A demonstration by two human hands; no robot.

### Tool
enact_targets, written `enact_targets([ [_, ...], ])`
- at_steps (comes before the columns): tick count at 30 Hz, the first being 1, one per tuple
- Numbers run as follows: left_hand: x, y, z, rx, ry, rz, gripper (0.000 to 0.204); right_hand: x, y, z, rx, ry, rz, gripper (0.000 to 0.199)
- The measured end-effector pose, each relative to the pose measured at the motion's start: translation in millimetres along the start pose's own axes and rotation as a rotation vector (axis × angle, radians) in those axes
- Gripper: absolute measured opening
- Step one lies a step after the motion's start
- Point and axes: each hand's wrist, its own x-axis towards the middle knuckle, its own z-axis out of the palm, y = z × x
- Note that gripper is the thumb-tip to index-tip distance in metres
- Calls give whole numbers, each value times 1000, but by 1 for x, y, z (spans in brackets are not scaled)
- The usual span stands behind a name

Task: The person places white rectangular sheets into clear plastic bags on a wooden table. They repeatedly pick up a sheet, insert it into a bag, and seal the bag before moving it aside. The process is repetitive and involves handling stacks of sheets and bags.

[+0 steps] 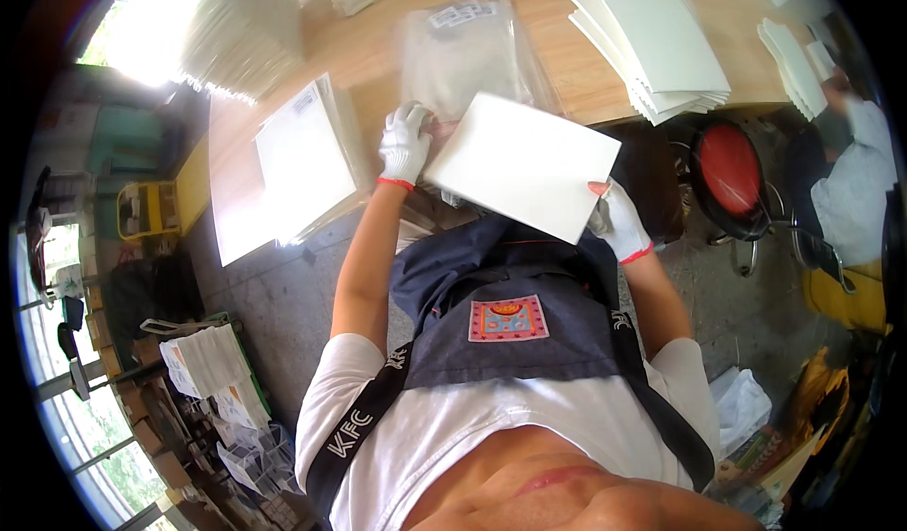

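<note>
A white rectangular board [529,158] is tilted over the table's front edge in front of me. My right hand [621,221], in a white glove with a red cuff, grips its lower right corner, with a bare fingertip on top. My left hand [404,144], gloved the same way, is at the near left corner of a stack of clear plastic bags [463,59]. Its fingers are bent and closed at the edge of a bag, beside the board's left corner. The board partly covers the near end of the bags.
Stacked white boards [652,35] lie at the right on the wooden table [543,7]. Bagged white sheets [307,158] lie at the left, below a tall pile [241,30]. A red stool [726,167] and a seated person [855,167] are at the right.
</note>
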Motion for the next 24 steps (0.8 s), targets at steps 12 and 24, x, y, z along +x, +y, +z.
enact_targets([
  [12, -8, 31, -12, -235, -53, -14, 37, 12, 42, -14, 128, 183, -152, 39],
  [24, -37, 59, 55, -1142, 274, -722, 26, 30, 19, 7, -72, -63, -146, 33],
])
